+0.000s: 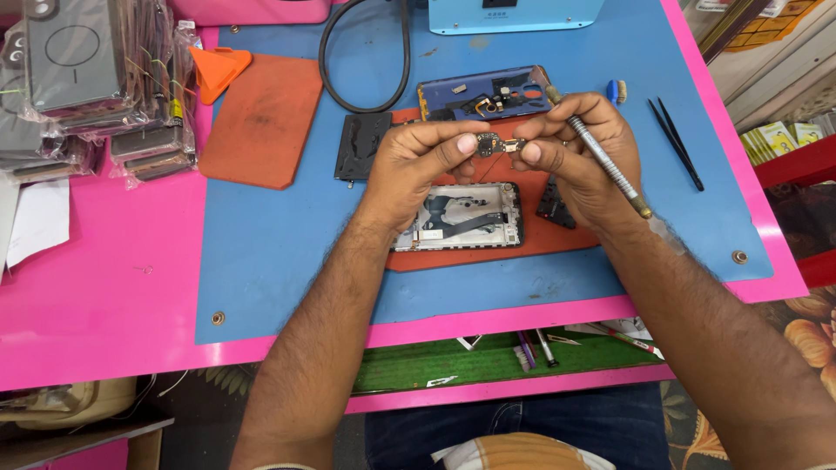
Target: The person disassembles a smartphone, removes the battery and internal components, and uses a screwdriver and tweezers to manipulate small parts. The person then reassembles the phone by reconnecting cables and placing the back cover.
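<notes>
Head view, frame centre: your left hand (pixel 416 161) and right hand (pixel 582 150) pinch a small circuit board (pixel 498 144) between their fingers, the screwdriver (pixel 601 157) tucked in the right; the opened phone (pixel 460 218) below awaits refitting.

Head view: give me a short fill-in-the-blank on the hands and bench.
1. Both hands pinch a small circuit board above the opened ____.
2. The right hand also holds a metal ____.
3. The black tweezers lie on the ____ mat.
4. The orange pick lies to the person's ____.

Missing: phone; screwdriver; blue; left
</notes>
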